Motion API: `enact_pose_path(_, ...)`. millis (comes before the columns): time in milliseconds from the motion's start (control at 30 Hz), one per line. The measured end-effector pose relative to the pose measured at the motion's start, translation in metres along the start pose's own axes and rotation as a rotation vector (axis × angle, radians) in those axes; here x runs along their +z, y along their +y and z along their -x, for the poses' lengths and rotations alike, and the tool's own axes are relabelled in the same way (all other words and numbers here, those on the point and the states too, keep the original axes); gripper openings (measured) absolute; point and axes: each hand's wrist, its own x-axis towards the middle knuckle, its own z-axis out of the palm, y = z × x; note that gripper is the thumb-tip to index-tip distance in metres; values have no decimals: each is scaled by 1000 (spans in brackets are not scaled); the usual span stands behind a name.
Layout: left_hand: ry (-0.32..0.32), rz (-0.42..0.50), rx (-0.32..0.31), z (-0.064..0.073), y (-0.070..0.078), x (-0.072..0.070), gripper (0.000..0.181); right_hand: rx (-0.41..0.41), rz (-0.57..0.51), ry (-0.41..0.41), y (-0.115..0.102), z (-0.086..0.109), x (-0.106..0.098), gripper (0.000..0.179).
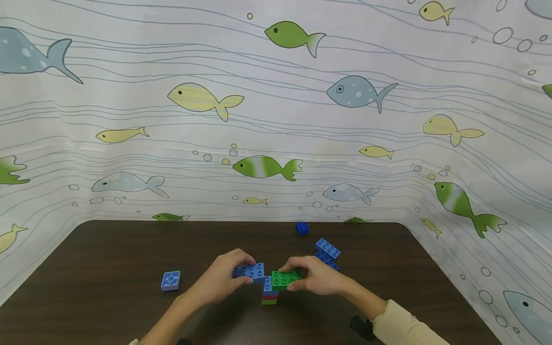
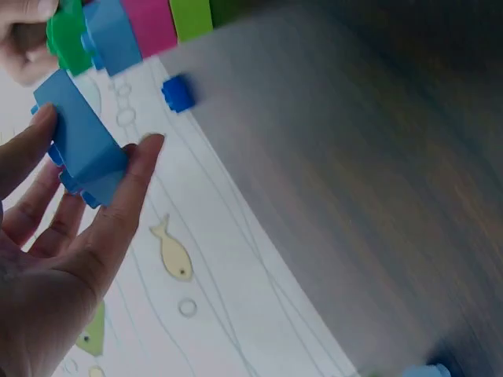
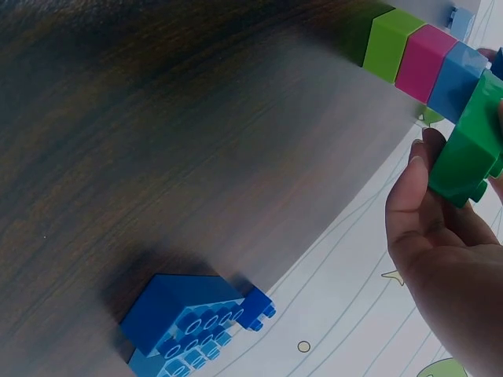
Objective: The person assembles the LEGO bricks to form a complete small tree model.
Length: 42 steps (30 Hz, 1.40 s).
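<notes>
A small tower of toy building bricks [image 1: 268, 286] stands near the middle of the table, lime green at the bottom, then pink, then blue on top. My right hand [image 1: 321, 275] pinches a green brick [image 1: 284, 280] at the tower's top right side; in the right wrist view the green brick [image 3: 470, 141] overlaps the top of the blue one. On the other side my left hand [image 1: 224, 275] grips a long blue brick [image 1: 255, 272] between thumb and fingers. The left wrist view shows this blue brick [image 2: 81, 140] tilted, apart from the tower.
On the dark brown table [image 1: 108, 306], a light blue square brick [image 1: 170, 281] lies at left. Two long blue bricks [image 1: 327, 249] are piled to the right of the right hand, and a small dark blue brick [image 1: 302, 228] stands near the back edge. A fish-printed sheet [image 1: 293, 139] rises behind.
</notes>
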Motion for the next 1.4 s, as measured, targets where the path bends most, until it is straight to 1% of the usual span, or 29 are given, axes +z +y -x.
enact_pose_path(100,-29,-4,38,0,2,5,26,2,2,-1,-1,-1,0,27)
enact_pose_path(200,-53,-4,45,-1,3,7,26,3,1,-2,-1,-1,0,27)
enact_pose_path(367,-73,7,35,-2,3,9,29,8,-9,-4,-2,-1,0,26)
enact_pose_path(600,-56,-23,19,-1,3,12,29,-1,-8,-2,-1,-1,1,27)
enact_pose_path(867,-61,-16,-18,0,4,13,28,-1,-17,-2,-1,-1,1,27)
enact_pose_path(1233,-73,35,-30,-2,3,13,27,12,-13,0,-2,0,1,26)
enact_pose_path(1400,-95,61,-42,-4,1,13,28,13,-19,2,-3,0,1,27)
